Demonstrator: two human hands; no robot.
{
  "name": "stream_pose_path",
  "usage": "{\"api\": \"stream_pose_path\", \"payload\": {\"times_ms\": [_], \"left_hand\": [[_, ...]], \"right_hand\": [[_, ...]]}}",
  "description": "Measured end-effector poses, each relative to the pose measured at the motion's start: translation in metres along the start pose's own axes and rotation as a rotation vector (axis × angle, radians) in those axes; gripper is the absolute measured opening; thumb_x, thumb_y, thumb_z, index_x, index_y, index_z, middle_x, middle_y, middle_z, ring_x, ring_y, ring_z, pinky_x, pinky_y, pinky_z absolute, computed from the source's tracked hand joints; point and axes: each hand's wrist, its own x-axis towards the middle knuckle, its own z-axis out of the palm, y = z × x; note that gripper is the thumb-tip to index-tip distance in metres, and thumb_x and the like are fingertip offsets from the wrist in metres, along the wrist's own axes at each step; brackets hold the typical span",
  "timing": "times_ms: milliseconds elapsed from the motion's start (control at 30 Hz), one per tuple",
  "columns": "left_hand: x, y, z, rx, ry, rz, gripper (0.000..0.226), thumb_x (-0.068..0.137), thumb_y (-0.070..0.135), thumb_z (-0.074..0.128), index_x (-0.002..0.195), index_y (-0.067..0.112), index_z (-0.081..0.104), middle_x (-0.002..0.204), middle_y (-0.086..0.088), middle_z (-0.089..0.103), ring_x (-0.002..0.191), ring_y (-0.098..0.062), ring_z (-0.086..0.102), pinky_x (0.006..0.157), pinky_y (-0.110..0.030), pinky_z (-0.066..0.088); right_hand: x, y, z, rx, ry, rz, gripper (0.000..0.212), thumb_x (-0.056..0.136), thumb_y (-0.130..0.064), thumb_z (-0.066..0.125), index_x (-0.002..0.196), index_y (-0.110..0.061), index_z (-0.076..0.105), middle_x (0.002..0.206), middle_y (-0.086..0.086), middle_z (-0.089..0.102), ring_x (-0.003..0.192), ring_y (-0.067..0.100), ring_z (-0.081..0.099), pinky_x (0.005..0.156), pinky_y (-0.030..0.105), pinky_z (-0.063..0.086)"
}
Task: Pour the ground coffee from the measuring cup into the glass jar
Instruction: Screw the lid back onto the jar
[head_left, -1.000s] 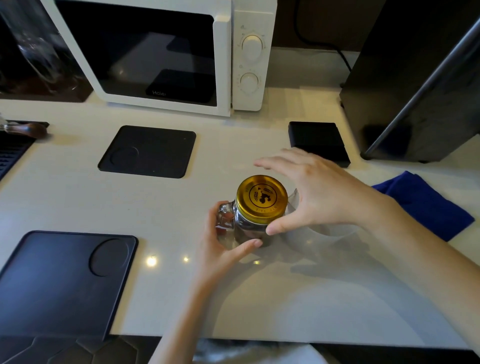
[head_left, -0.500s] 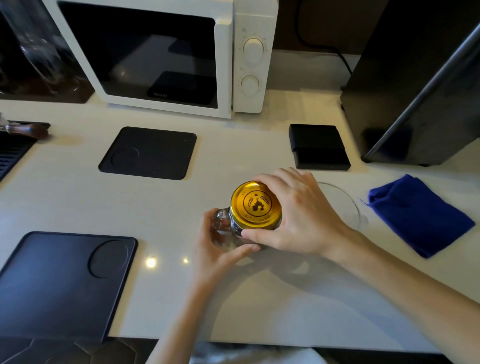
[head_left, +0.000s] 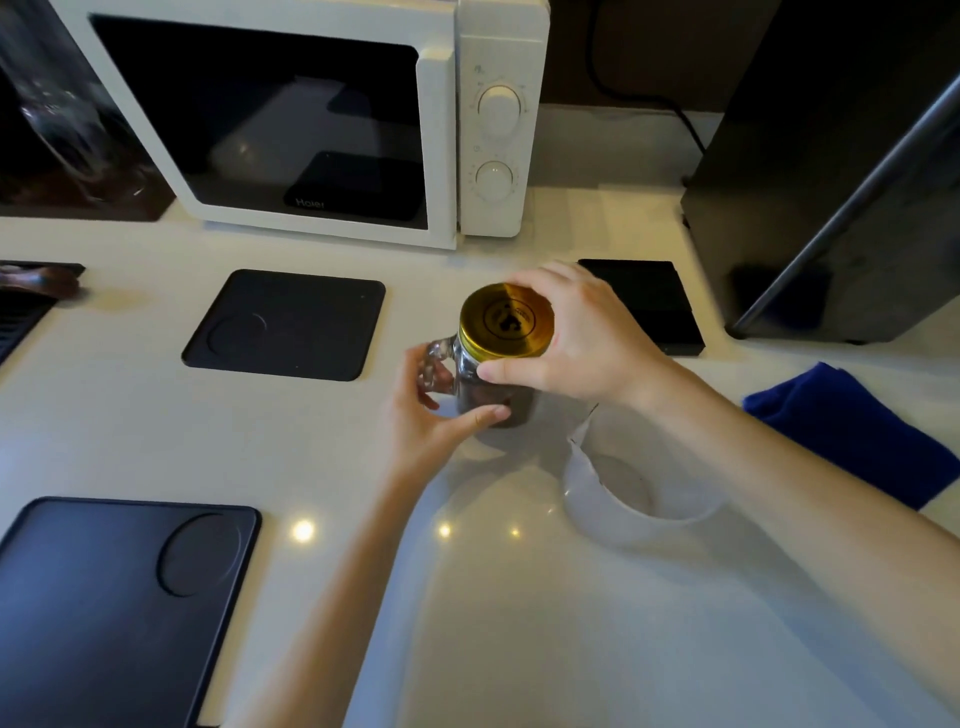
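Pale counter (head_left: 156, 441), right hand (head_left: 587, 343) gripping gold lid (head_left: 506, 322), measuring cup (head_left: 623, 493) beside

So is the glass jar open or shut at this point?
Shut: the gold lid sits on the jar. The right hand has a grip on the lid; the left hand holds the jar. Screwed tight? Cannot tell.

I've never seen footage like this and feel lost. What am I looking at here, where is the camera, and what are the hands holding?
No machine: a person's bare hands, filmed by a camera worn on the head, looking down at a pale counter. The right hand grips the gold lid of a glass jar with dark contents; the left hand steadies the jar near its handle. A translucent measuring cup stands beside it, under the right forearm. Around lie black mats, a blue cloth and a white microwave.
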Motion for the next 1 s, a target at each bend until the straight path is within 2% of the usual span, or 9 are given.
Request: {"api": "stream_pose_path", "payload": {"times_ms": [100, 267, 433, 667, 800, 933, 1000], "left_hand": [[0.019, -0.005, 0.005, -0.007, -0.009, -0.043, 0.081, 0.045, 0.042, 0.087, 0.112, 0.023, 0.045, 0.099, 0.015, 0.057, 0.092, -0.006, 0.059, 0.078, -0.026, 0.051], [0.04, -0.014, 0.009, -0.011, -0.028, -0.131, 0.077, 0.047, 0.039, 0.087, 0.111, 0.029, 0.045, 0.102, 0.019, 0.058, 0.095, 0.005, 0.06, 0.088, -0.036, 0.054], [0.054, -0.019, 0.01, -0.011, -0.026, -0.145, 0.082, 0.045, 0.048, 0.083, 0.115, 0.026, 0.047, 0.105, 0.013, 0.061, 0.102, -0.011, 0.062, 0.087, -0.046, 0.055], [0.067, -0.023, 0.008, 0.017, -0.061, -0.162, 0.091, 0.048, 0.053, 0.08, 0.126, 0.024, 0.043, 0.117, 0.001, 0.06, 0.107, -0.011, 0.06, 0.088, -0.042, 0.055], [0.067, -0.024, 0.009, 0.003, -0.067, -0.179, 0.095, 0.055, 0.044, 0.083, 0.135, 0.023, 0.037, 0.126, 0.0, 0.057, 0.112, -0.012, 0.058, 0.092, -0.043, 0.054], [0.061, -0.019, 0.01, 0.036, -0.073, -0.216, 0.108, 0.057, 0.05, 0.08, 0.144, 0.035, 0.019, 0.146, -0.002, 0.042, 0.127, -0.02, 0.046, 0.101, -0.044, 0.046], [0.054, -0.014, 0.009, 0.057, -0.046, -0.244, 0.113, 0.059, 0.046, 0.081, 0.147, 0.032, 0.011, 0.153, -0.003, 0.031, 0.134, -0.02, 0.037, 0.108, -0.043, 0.038]], "right_hand": [[0.017, 0.01, 0.003, -0.014, -0.011, 0.018, 0.073, 0.062, -0.05, 0.078, 0.122, -0.016, 0.051, 0.117, 0.003, 0.056, 0.108, 0.017, 0.046, 0.093, 0.04, 0.043], [0.038, 0.02, 0.004, -0.022, -0.023, 0.033, 0.072, 0.062, -0.049, 0.078, 0.12, -0.016, 0.053, 0.114, 0.003, 0.057, 0.107, 0.018, 0.047, 0.092, 0.037, 0.042], [0.054, 0.027, 0.005, -0.041, -0.014, 0.037, 0.071, 0.06, -0.052, 0.078, 0.117, -0.018, 0.055, 0.103, -0.002, 0.053, 0.101, 0.015, 0.047, 0.09, 0.037, 0.041], [0.066, 0.029, 0.004, -0.019, -0.018, 0.042, 0.072, 0.061, -0.049, 0.079, 0.12, -0.016, 0.053, 0.114, 0.003, 0.056, 0.105, 0.017, 0.047, 0.091, 0.036, 0.042], [0.064, 0.028, 0.003, -0.034, -0.074, 0.044, 0.079, 0.065, -0.051, 0.075, 0.129, -0.014, 0.045, 0.122, 0.006, 0.053, 0.113, 0.021, 0.044, 0.096, 0.039, 0.039], [0.059, 0.023, -0.006, -0.146, -0.157, 0.041, 0.089, 0.072, -0.053, 0.068, 0.14, -0.012, 0.028, 0.141, 0.009, 0.042, 0.129, 0.024, 0.032, 0.104, 0.039, 0.028], [0.051, 0.02, -0.016, -0.088, -0.168, 0.066, 0.086, 0.078, -0.048, 0.065, 0.143, -0.013, 0.022, 0.148, 0.008, 0.034, 0.135, 0.022, 0.027, 0.107, 0.036, 0.026]]}}
